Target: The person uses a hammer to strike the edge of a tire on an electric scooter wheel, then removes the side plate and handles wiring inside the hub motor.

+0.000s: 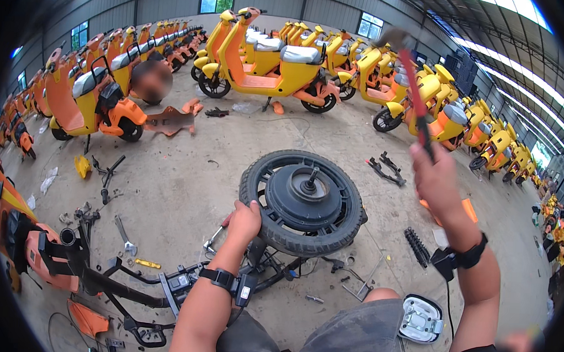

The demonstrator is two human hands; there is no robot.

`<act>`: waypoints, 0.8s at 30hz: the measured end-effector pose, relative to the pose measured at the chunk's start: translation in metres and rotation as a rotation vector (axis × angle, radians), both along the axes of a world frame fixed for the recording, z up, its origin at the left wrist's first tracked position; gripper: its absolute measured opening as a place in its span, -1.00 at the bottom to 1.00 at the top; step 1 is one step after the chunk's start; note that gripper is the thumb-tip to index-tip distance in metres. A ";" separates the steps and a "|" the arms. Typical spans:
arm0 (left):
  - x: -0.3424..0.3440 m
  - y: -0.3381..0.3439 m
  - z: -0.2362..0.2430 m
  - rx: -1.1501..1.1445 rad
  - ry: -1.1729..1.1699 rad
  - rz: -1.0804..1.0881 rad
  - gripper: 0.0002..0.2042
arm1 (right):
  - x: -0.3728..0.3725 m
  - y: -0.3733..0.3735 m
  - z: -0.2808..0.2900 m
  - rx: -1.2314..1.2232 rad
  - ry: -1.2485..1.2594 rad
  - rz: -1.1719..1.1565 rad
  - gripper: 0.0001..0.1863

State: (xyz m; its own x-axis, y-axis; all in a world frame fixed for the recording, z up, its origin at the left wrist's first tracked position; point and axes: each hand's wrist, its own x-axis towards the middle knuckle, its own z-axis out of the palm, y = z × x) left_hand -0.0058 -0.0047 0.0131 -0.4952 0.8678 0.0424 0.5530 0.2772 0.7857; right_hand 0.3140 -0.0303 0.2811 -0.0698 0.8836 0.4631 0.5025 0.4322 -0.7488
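A scooter wheel (274,210) with a black tyre and a dark hub motor lies tilted in front of me, its axle (311,178) pointing up. My left hand (246,221) grips the tyre's near left edge. Raised high at the right, my right hand (436,178) is closed round the red and black handle of a hammer (415,97). The hammer's head is blurred and stands well above the wheel, apart from it. Under the wheel, a black scooter frame (129,289) stretches to the left. A red-handled tool (215,237) lies beside my left hand.
An adjustable wrench (126,236), a yellow-handled tool (148,264) and handlebars (108,178) lie at the left. At the right are a shock absorber (416,247), a black forked part (385,169) and a white-grey lamp-like part (422,319). Rows of yellow and orange scooters (271,73) stand behind.
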 end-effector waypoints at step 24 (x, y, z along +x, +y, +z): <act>-0.012 -0.009 0.011 -0.092 -0.088 0.048 -0.40 | -0.012 -0.016 -0.146 -0.537 -0.039 -0.022 -0.71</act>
